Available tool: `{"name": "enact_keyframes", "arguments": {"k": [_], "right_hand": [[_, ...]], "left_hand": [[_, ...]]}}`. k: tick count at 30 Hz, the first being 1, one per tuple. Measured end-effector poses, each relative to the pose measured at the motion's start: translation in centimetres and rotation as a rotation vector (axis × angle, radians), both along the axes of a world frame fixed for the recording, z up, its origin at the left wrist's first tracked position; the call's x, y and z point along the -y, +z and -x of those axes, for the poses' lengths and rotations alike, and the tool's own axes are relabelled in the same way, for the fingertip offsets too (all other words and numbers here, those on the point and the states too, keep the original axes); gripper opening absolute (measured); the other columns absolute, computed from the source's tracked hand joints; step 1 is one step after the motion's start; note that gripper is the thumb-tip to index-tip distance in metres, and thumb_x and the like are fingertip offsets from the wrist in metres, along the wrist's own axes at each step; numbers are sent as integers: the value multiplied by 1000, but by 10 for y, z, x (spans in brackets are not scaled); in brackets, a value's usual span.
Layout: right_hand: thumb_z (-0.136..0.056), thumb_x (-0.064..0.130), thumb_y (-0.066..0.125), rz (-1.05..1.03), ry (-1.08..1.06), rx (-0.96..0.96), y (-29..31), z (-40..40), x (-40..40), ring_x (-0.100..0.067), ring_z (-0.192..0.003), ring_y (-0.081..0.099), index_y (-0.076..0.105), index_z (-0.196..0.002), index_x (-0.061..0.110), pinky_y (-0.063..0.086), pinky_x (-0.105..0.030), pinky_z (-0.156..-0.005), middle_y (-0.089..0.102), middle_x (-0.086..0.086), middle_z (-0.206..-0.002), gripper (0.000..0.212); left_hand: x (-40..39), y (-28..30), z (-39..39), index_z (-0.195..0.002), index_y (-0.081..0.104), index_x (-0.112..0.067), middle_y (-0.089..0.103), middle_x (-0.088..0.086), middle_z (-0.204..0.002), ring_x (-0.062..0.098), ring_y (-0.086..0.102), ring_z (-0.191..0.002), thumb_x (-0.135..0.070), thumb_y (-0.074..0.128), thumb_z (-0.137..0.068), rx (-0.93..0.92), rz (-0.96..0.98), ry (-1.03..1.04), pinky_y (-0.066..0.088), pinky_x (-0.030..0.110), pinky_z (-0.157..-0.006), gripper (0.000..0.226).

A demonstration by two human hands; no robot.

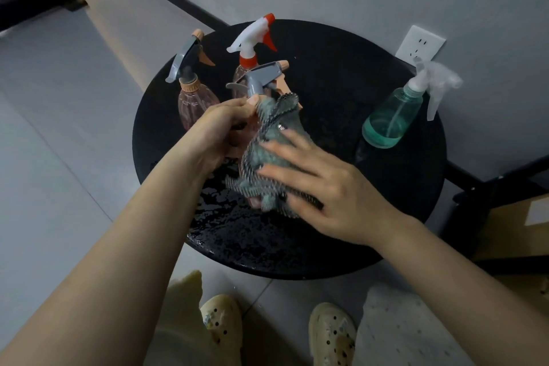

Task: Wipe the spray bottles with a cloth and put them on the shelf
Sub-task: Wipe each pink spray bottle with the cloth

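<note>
My left hand (219,131) grips the neck of a pink spray bottle with a grey trigger head (261,77), held over the round black table (341,74). A grey-green cloth (267,151) covers most of that bottle's body. My right hand (323,187) presses the cloth against the bottle with its fingers spread. Three more spray bottles stand on the table: a pink one with a grey head (193,98) at the left, one with a white and red head (254,38) at the back, and a clear green one (395,116) at the right.
The table's near part (237,235) is wet and shiny. A wall socket (420,43) sits on the wall behind the green bottle. A cardboard box (517,226) lies at the right beside a dark frame. My feet in pale clogs (222,324) stand below the table edge.
</note>
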State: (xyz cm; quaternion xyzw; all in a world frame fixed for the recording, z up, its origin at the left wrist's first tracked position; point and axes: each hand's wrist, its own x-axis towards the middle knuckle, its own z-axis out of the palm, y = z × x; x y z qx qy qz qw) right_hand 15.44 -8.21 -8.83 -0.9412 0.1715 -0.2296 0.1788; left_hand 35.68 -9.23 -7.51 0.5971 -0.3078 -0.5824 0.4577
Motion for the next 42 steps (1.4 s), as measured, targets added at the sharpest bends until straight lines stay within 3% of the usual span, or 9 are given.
{"name": "enact_keyframes", "arguments": {"k": [2,6,15,20,27,31,34,37,42], "right_hand": [[-94,21,50,160,71,-62,-2,5,-3,-26,-140,27,55,-129,14,27,-45,-113,43,-6,-143,36],[-94,22,50,236,103,-73,-2,9,-1,-26,-137,31,57,-128,15,28,-44,-112,47,-5,-140,35],[-97,21,46,-490,-281,140,6,-12,19,3,-136,24,46,-136,28,18,-8,-109,32,15,-146,40],[-97,18,47,-560,-289,166,8,-18,12,10,-133,23,45,-136,29,18,-2,-103,30,19,-145,42],[-94,16,50,-108,-28,95,-3,6,-6,-23,-142,24,47,-134,14,28,-34,-113,34,-2,-147,40],[-93,13,51,65,53,147,-6,6,-3,-31,-136,35,53,-128,10,36,-45,-108,41,-7,-139,35],[-94,16,47,-180,-54,185,-1,-2,2,-21,-140,29,47,-133,15,28,-32,-113,37,-1,-144,39],[-96,20,46,-542,-260,225,9,-15,9,-2,-135,31,44,-136,24,26,-16,-110,36,9,-145,40],[-97,30,46,-800,-309,231,6,-20,14,-4,-130,41,35,-136,43,34,-36,-110,44,11,-143,43]], "left_hand": [[1,1,-1,-97,65,-17,60,9,-96,23,55,-80,-24,50,-90,40,13,3,51,29,-65,18],[-1,3,2,-119,59,-5,59,20,-116,33,55,-97,-32,52,-89,40,8,-33,46,46,-88,40],[-2,-5,13,-102,65,-17,69,-3,-76,9,65,-61,-6,43,-90,26,10,-83,52,25,-57,26],[-2,-4,10,-105,63,-15,67,-5,-73,9,64,-63,-7,44,-90,-6,14,-68,53,23,-55,26],[-2,-1,-1,-99,59,-18,59,3,-87,19,54,-76,-21,40,-95,-9,22,-6,48,28,-65,20],[0,0,-2,-97,60,-17,59,7,-99,24,55,-90,-24,44,-89,-66,39,5,46,38,-83,19],[-1,-1,3,-99,60,-13,59,10,-98,24,55,-86,-24,49,-84,-61,42,-70,43,36,-82,22],[-2,-4,8,-97,61,-13,66,1,-81,11,63,-66,-9,41,-91,-39,35,-89,53,24,-61,21],[-4,-1,10,-108,62,-13,67,-2,-81,9,66,-64,-21,45,-95,-15,47,-47,53,24,-55,23]]}}
